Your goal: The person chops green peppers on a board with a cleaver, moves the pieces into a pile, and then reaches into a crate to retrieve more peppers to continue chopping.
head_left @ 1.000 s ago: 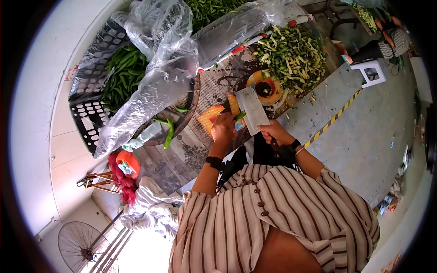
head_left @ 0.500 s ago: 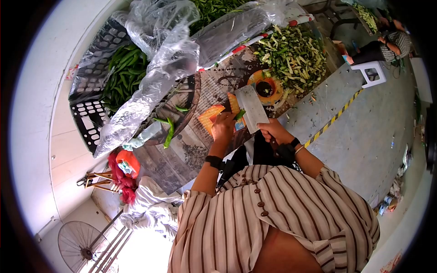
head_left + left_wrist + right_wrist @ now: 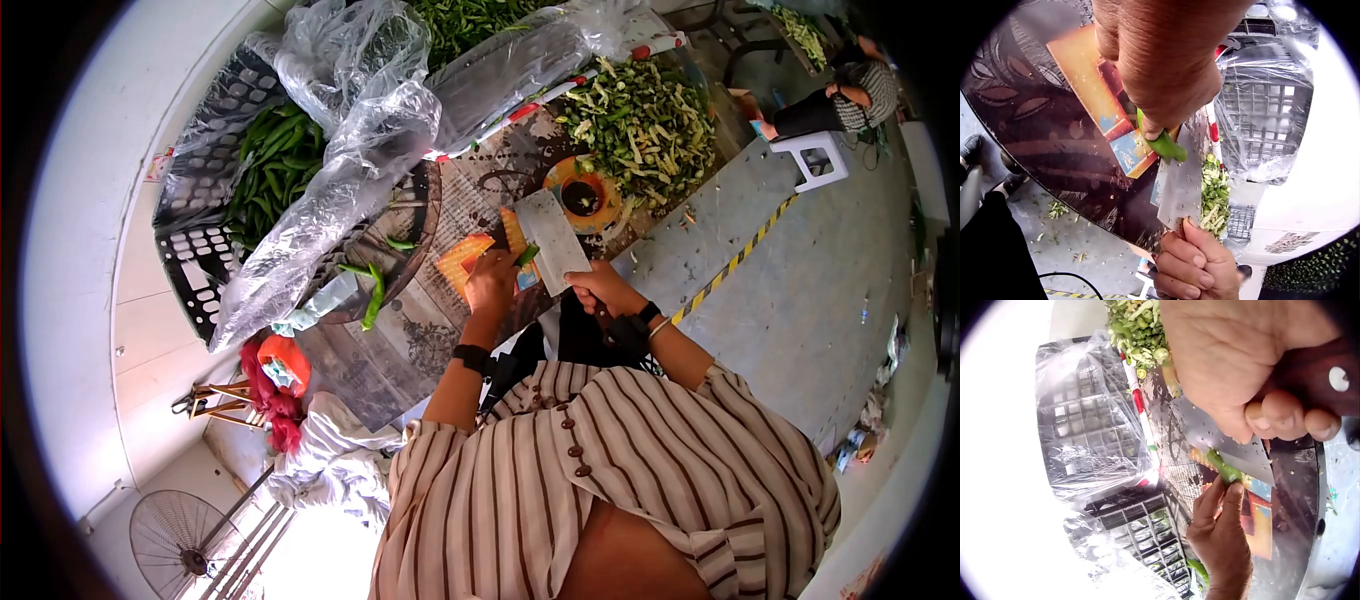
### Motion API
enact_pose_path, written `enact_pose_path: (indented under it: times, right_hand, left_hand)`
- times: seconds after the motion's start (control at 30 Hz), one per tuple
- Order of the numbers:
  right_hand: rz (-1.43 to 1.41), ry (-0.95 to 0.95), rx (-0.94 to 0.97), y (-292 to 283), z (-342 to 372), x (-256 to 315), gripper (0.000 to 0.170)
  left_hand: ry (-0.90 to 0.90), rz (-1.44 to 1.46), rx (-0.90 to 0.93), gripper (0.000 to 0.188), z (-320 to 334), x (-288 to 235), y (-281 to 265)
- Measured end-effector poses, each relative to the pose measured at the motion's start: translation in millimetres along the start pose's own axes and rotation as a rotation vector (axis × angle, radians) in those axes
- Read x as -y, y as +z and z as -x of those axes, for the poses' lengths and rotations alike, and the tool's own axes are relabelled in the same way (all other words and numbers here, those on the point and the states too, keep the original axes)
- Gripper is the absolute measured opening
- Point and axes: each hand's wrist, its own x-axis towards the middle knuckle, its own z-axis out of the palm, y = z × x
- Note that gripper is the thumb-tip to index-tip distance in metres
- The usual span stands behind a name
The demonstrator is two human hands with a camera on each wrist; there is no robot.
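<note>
- Left hand (image 3: pixel 490 283) pinches the green chili (image 3: pixel 1166 147) by the near edge of the counter (image 3: pixel 370 365).
- Right hand (image 3: pixel 608 288) grips the cleaver (image 3: pixel 553 240) alongside.
- I'd tuck those left fingertips (image 3: pixel 1153 132) back, then slice slow tbh.

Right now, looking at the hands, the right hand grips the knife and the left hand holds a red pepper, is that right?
Not quite: the pepper is green, not red, as the left wrist view shows. The right hand does grip the knife, and the left hand holds the pepper.
</note>
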Motion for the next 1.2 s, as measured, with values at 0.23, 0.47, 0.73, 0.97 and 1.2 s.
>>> enact_pose_path:
  times: [0.23, 0.47, 0.73, 0.97, 1.2]
  right_hand:
    - [0.009, 0.003, 0.007, 0.8, 2.4, 0.9, 0.018]
    - [0.029, -0.002, -0.011, 2.5, 4.5, 2.6, 0.022]
    - [0.079, -0.014, 0.002, 1.2, 0.8, 3.9, 0.023]
    - [0.095, -0.02, 0.007, 1.5, 1.4, 1.5, 0.023]
    - [0.068, -0.082, 0.043, 5.1, -0.6, -7.3, 0.018]
  left_hand:
    - [0.007, 0.001, -0.015, 0.021, -1.1, -4.1, -2.8]
    - [0.004, -0.001, -0.021, 0.02, -1.2, -3.6, -1.2]
    - [0.013, -0.017, 0.002, 0.02, -1.9, -5.2, -4.0]
    - [-0.01, -0.014, 0.017, 0.02, -2.2, -6.1, -3.5]
    - [-0.071, 0.027, 0.028, 0.019, -1.9, -9.6, -5.0]
